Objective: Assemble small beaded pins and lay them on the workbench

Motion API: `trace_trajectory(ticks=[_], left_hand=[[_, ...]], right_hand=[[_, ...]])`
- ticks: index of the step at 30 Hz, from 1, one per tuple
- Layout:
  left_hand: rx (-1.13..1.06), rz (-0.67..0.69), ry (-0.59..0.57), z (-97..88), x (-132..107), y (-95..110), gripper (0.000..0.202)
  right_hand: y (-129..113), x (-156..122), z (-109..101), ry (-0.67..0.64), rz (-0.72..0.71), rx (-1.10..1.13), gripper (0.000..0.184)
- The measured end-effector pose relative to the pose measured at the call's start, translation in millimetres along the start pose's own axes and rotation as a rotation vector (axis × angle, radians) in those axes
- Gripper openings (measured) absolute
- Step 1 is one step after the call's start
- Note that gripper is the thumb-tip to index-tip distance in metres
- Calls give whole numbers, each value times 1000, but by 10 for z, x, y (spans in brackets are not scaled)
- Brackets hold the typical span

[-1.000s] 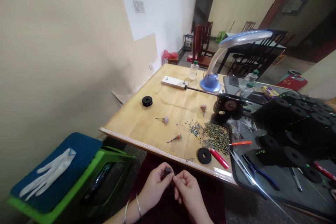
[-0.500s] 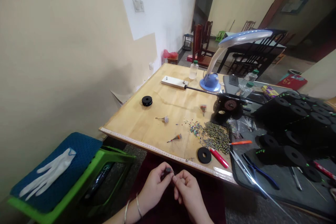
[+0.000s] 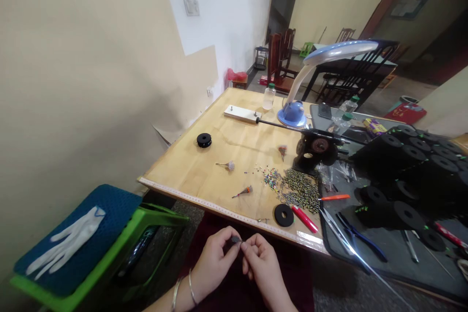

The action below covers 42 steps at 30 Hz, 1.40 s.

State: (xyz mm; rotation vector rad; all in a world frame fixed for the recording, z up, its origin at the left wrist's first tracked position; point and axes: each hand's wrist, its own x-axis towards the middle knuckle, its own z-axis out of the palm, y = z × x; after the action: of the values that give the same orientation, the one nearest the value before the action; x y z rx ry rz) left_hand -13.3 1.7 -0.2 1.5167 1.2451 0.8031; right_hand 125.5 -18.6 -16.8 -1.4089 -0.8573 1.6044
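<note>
Close to my lap, just off the table's front edge, my left hand pinches a small dark grey piece between thumb and fingers; its kind does not show. Thumb and forefinger of my right hand are pressed together right beside it, and whatever lies between them is too small to make out. Both sets of fingertips nearly touch. On the table just beyond are a black foam ring, a red tube-like handle and some tiny metal bits.
A heap of small striped metal pieces and coloured beads lies mid-table. Pliers, tweezers and black foam spools cover the right-hand mat. Behind stand a hand-cranked tool and a blue lamp.
My hands stay almost in the same place. The dark piece between my left fingers has turned slightly, and the whole view has shifted a little.
</note>
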Motion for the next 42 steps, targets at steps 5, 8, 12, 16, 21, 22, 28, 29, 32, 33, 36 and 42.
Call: trace_trajectory(ticks=[5, 8, 12, 16, 21, 22, 28, 29, 32, 33, 36, 42], left_hand=[[-19, -7, -2, 9, -10, -21, 13], [-34, -10, -2, 15, -15, -32, 12], [-46, -14, -13, 19, -20, -14, 12], [-67, -30, -30, 29, -16, 24, 14], [-179, -108, -85, 45, -5, 12, 16], [-216, -140, -103, 48, -3, 5, 16], [-404, -237, -143, 56, 12, 23, 23], [-417, -241, -145, 54, 14, 33, 22], [-432, -248, -138, 49, 16, 59, 16], [-430, -249, -136, 49, 16, 65, 15], [-404, -247, -134, 51, 13, 76, 12], [-289, -173, -79, 55, 26, 49, 10]], right_hand=[[17, -1, -1, 4, -40, 4, 44], [32, 1, -5, 1, -67, -2, 42], [36, 1, -1, -6, -77, 3, 43], [21, 3, 3, 0, -65, 33, 44], [0, 17, -22, 23, -42, 123, 44], [-3, 19, -27, 31, -41, 139, 43], [-39, 4, -26, 39, -41, 162, 45], [-46, -1, -23, 41, -46, 156, 45], [-50, -7, -17, 43, -70, 150, 45], [-44, -4, -16, 42, -82, 150, 44], [-10, 10, -15, 47, -120, 146, 43], [23, 10, -4, 56, -163, 122, 42]])
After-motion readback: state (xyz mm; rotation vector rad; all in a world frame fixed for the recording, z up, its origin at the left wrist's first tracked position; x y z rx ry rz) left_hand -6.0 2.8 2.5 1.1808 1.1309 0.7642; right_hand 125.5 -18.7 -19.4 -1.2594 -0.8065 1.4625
